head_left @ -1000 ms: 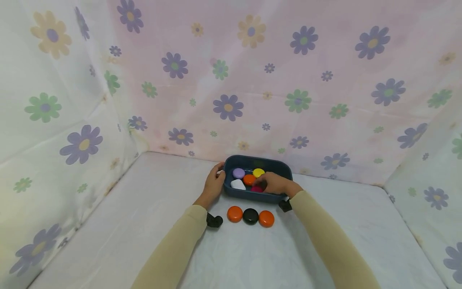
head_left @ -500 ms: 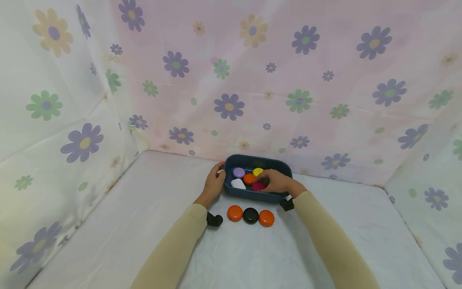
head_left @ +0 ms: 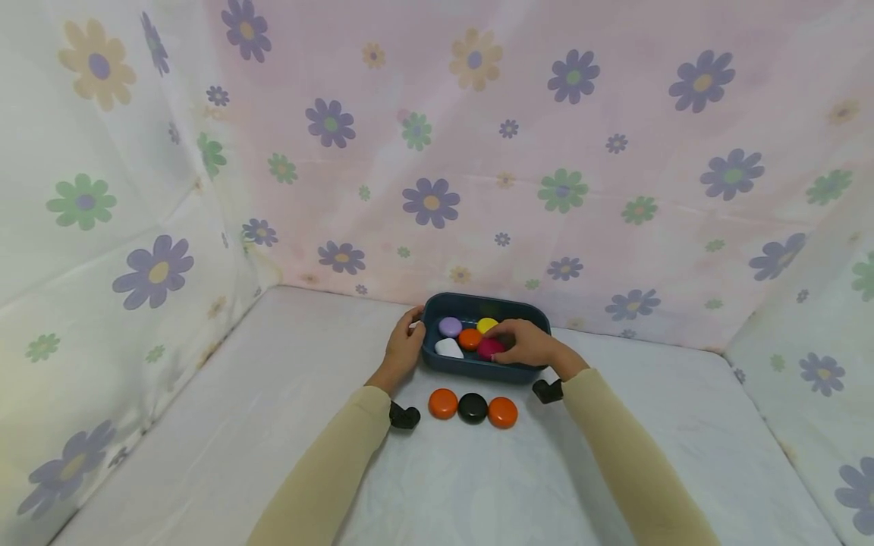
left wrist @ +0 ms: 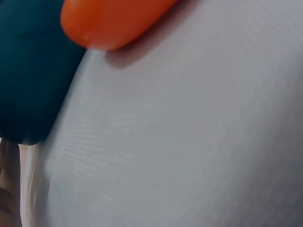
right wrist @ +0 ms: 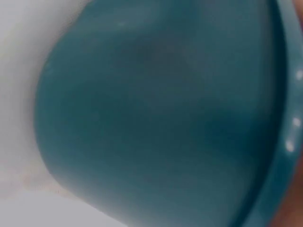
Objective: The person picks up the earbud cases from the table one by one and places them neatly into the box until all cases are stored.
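Note:
A dark blue rectangular tub (head_left: 478, 369) stands near the back wall. My left hand (head_left: 401, 350) rests against the outside of its left end; in the left wrist view fingers (left wrist: 8, 184) reach straight up to the tub's wall (left wrist: 33, 71). My right hand (head_left: 531, 345) reaches in over the right part and pinches a glossy crimson piece (head_left: 488, 349) between thumb and fingers. Around it lie a lilac disc (head_left: 450, 327), an orange disc (head_left: 470, 339), a yellow piece (head_left: 487, 324) and a white piece (head_left: 448, 348). The right hand hides the tub's right interior.
In front of the tub, an orange disc (head_left: 443, 403), a black disc (head_left: 473, 408) and another orange disc (head_left: 502, 412) lie in a row on the white cloth (head_left: 437, 485). Flowered cloth walls (head_left: 505, 152) rise behind and at both sides.
My right hand has shifted slightly to the right, and more of the crimson piece now shows between its fingers. The left hand, the tub and the front row have stayed put.

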